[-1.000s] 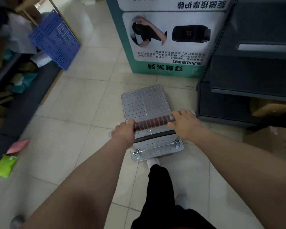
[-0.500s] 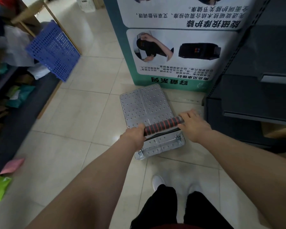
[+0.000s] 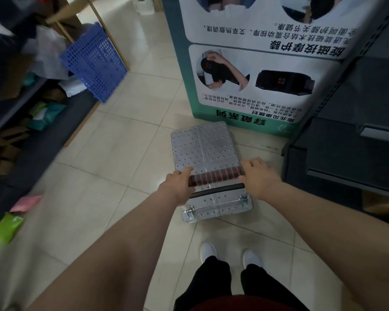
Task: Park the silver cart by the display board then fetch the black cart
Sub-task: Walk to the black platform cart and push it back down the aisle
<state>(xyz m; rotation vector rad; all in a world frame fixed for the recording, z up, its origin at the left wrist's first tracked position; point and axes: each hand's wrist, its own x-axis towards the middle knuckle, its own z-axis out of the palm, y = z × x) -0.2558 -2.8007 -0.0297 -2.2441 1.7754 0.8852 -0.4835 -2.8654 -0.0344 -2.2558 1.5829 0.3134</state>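
The silver cart (image 3: 203, 149), a perforated metal platform, stands on the tiled floor with its far edge close to the foot of the green and white display board (image 3: 252, 70). Its handle (image 3: 216, 176) has a black and red ribbed grip. My left hand (image 3: 177, 185) grips the handle's left end. My right hand (image 3: 259, 176) rests over the right end with its fingers loosened. No black cart is in view.
A dark shelving unit (image 3: 346, 153) stands right beside the cart on the right. At left is a low shelf of packets (image 3: 20, 122) with a tilted blue perforated crate (image 3: 94, 63). A pink packet (image 3: 27, 202) and a green packet (image 3: 7, 227) lie on the floor.
The cart has rolled forward toward the display board and now sits close to its base. Both my feet are now planted side by side behind it. My right hand's fingers have loosened on the handle.
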